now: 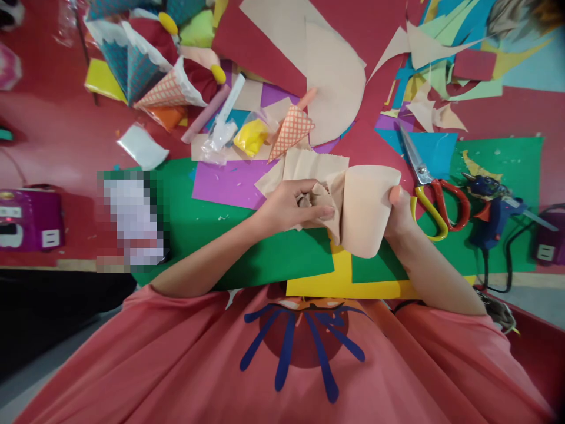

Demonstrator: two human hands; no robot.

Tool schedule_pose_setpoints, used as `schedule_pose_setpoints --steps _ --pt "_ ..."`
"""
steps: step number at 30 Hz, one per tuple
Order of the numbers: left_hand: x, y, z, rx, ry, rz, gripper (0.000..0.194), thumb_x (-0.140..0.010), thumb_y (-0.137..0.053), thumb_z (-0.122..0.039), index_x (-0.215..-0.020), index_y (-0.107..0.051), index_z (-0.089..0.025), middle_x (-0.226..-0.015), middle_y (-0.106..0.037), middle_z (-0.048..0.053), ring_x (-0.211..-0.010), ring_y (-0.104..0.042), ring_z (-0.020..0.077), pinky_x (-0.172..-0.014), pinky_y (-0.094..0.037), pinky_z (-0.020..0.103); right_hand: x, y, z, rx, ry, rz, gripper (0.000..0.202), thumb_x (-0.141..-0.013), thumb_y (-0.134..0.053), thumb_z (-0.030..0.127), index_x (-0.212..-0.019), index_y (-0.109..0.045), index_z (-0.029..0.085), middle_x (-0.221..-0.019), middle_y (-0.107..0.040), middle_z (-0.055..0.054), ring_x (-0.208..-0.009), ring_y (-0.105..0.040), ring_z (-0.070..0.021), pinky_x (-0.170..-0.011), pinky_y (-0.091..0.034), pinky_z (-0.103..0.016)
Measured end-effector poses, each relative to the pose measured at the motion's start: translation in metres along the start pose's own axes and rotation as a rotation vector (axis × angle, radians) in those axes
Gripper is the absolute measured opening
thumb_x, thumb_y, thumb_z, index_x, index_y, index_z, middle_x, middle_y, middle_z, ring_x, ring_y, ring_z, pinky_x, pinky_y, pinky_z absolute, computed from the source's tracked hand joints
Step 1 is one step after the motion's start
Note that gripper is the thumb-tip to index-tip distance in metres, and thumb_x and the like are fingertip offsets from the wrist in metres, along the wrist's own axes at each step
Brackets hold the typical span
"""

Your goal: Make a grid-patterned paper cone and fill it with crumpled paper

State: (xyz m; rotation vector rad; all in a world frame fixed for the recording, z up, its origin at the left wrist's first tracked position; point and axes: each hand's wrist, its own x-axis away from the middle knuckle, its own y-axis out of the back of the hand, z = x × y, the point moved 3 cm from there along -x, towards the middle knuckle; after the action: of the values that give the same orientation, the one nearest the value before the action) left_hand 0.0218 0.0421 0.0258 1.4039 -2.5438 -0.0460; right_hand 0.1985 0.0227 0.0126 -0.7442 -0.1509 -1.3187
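My left hand (298, 203) is closed round a crumpled piece of brown paper (324, 197), fingers and thumb bunching it up. In my right hand (399, 213) is a cream paper cone (369, 212), rounded at the wide end, with the thumb pressed on its right side and the other fingers hidden behind. The crumpled paper touches or nearly touches the cone's left edge. Just beyond my left hand spreads a flatter part of brown paper (311, 165) with a zigzag edge. Scissors (426, 182) with red and yellow handles lie right of my right hand.
A blue glue gun (497, 221) with a cord rests at the right on green sheets (523, 171). Patterned paper cones (165, 88) are at the upper left, near a small orange-checked cone (291, 131). Paper scraps (435, 44) cover the upper right. A purple power strip (39, 218) stands far left.
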Motion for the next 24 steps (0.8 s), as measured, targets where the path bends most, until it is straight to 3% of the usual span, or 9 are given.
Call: schedule_pose_setpoints --steps 3,5,8,13,19,24 --pt "-0.0011 0.0024 -0.0001 -0.104 -0.096 0.042 0.025 -0.076 -0.067 -0.036 -0.064 -0.057 -0.017 -0.062 -0.053 -0.002 -0.063 -0.05 0.01 -0.058 -0.039 0.021 0.0006 -0.0016 0.0027 0.009 0.05 0.154 0.057 -0.05 -0.073 0.07 -0.083 -0.068 0.023 -0.085 -0.075 -0.004 -0.101 -0.069 -0.0284 -0.079 -0.059 -0.04" --pt "0.0 0.0018 0.0019 -0.091 -0.072 0.085 0.027 -0.082 -0.061 -0.04 -0.067 -0.053 -0.018 -0.061 -0.05 -0.003 -0.058 -0.051 0.0092 -0.055 -0.039 0.021 0.0021 0.0001 0.0051 0.027 0.083 0.139 0.054 -0.055 -0.072 0.069 -0.085 -0.069 0.024 -0.086 -0.075 -0.004 -0.1 -0.07 -0.0279 -0.08 -0.059 -0.041" --pt "0.0026 0.0001 0.0057 -0.028 0.026 0.086 0.032 -0.086 -0.057 -0.045 -0.071 -0.046 -0.019 -0.058 -0.047 -0.005 -0.048 -0.049 0.0077 -0.047 -0.035 0.021 0.0045 0.0013 0.0076 0.067 0.104 0.071 0.058 -0.052 -0.071 0.072 -0.085 -0.069 0.025 -0.087 -0.076 -0.002 -0.101 -0.07 -0.0285 -0.078 -0.059 -0.041" --pt "0.0044 -0.0027 0.0048 -0.013 -0.004 -0.002 0.031 -0.087 -0.056 -0.043 -0.07 -0.045 -0.019 -0.058 -0.047 -0.005 -0.05 -0.05 0.0077 -0.047 -0.037 0.019 0.0052 0.0001 0.0081 0.2 0.108 -0.022 0.063 -0.05 -0.061 0.083 -0.081 -0.068 0.029 -0.09 -0.076 0.0 -0.103 -0.07 -0.0291 -0.069 -0.06 -0.039" --pt "0.0024 0.0001 0.0022 -0.036 -0.109 -0.139 0.03 -0.086 -0.056 -0.045 -0.073 -0.052 -0.017 -0.063 -0.052 -0.003 -0.059 -0.05 0.0078 -0.056 -0.04 0.02 0.0039 0.0047 0.0075 0.171 0.106 0.007 0.067 -0.052 -0.055 0.086 -0.087 -0.067 0.03 -0.09 -0.075 -0.002 -0.104 -0.069 -0.0295 -0.062 -0.059 -0.035" --pt "-0.0006 -0.0025 0.0067 -0.172 0.023 0.091 0.032 -0.069 -0.071 -0.044 -0.077 -0.058 -0.016 -0.069 -0.056 -0.004 -0.065 -0.05 0.0093 -0.06 -0.038 0.021 0.0034 0.0083 0.0083 0.136 0.152 0.038 0.063 -0.058 -0.063 0.078 -0.089 -0.066 0.024 -0.093 -0.074 -0.007 -0.102 -0.069 -0.0311 -0.066 -0.061 -0.038"
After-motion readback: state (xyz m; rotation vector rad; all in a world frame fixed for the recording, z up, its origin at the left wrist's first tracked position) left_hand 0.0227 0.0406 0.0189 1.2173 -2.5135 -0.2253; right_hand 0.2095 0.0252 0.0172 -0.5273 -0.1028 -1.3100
